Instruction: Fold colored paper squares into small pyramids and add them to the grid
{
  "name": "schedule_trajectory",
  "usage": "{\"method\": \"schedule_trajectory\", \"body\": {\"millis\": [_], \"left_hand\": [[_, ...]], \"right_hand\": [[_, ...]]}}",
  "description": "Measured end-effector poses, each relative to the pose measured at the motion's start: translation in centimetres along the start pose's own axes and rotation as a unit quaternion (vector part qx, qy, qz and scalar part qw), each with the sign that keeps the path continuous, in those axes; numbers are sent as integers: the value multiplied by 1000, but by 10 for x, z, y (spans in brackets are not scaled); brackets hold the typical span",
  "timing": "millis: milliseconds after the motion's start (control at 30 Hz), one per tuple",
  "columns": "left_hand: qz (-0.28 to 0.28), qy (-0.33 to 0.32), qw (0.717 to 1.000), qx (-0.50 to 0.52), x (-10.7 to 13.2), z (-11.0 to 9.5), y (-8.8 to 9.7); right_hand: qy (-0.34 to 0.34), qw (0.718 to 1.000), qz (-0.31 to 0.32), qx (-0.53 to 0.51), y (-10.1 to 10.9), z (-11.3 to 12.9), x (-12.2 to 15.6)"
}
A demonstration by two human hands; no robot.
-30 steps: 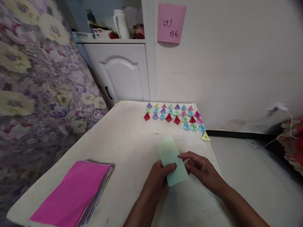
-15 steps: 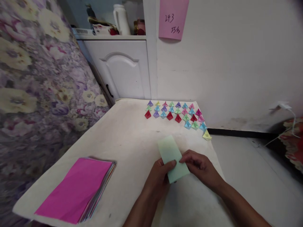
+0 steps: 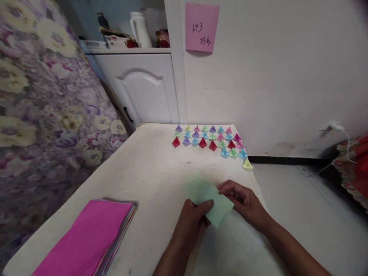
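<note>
A folded pale green paper (image 3: 207, 198) is held just above the white table (image 3: 155, 172) near its right front. My left hand (image 3: 192, 219) pinches its near edge with thumb on top. My right hand (image 3: 240, 200) grips its right side with curled fingers. The sheet is blurred at its far end and lies slanted to the left. Several small folded paper pyramids (image 3: 209, 140) in red, purple, blue, green, pink and yellow stand in rows at the table's far right corner. A stack of coloured sheets (image 3: 89, 239) with a magenta one on top lies at the front left.
A floral cloth-covered surface (image 3: 43, 115) rises along the left. A white cabinet (image 3: 143, 88) with a jug and jars on top stands behind the table. A pink note (image 3: 201, 27) hangs on the wall. Pale floor (image 3: 310, 214) and a cable lie to the right.
The green paper has turned anticlockwise in my hands, its far end swinging left and blurring. Both hands stay on it. The view has shifted a little to the right.
</note>
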State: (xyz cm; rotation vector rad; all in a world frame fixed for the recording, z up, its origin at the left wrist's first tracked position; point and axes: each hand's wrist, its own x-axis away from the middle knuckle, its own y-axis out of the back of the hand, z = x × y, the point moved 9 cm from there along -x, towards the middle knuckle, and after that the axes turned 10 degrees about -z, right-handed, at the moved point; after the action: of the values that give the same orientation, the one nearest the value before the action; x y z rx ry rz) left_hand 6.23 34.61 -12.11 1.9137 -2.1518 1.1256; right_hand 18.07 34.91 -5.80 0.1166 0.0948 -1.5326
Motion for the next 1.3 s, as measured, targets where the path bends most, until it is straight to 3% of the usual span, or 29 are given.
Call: {"method": "schedule_trajectory", "body": {"millis": [200, 400, 667, 1033, 1300], "left_hand": [[-56, -82, 995, 14, -3, -16, 15], [-51, -85, 994, 40, -2, -16, 15], [-59, -81, 995, 27, 3, -11, 12], [1, -120, 992, -38, 12, -13, -8], [-14, -136, 987, -81, 14, -12, -10]], "right_hand": [[9, 1000, 13, 6, -3, -4, 3], [37, 998, 31, 36, -15, -3, 7], [92, 989, -9, 118, -10, 2, 3], [25, 994, -100, 24, 5, -6, 1], [-9, 989, -141, 44, 11, -16, 4]]}}
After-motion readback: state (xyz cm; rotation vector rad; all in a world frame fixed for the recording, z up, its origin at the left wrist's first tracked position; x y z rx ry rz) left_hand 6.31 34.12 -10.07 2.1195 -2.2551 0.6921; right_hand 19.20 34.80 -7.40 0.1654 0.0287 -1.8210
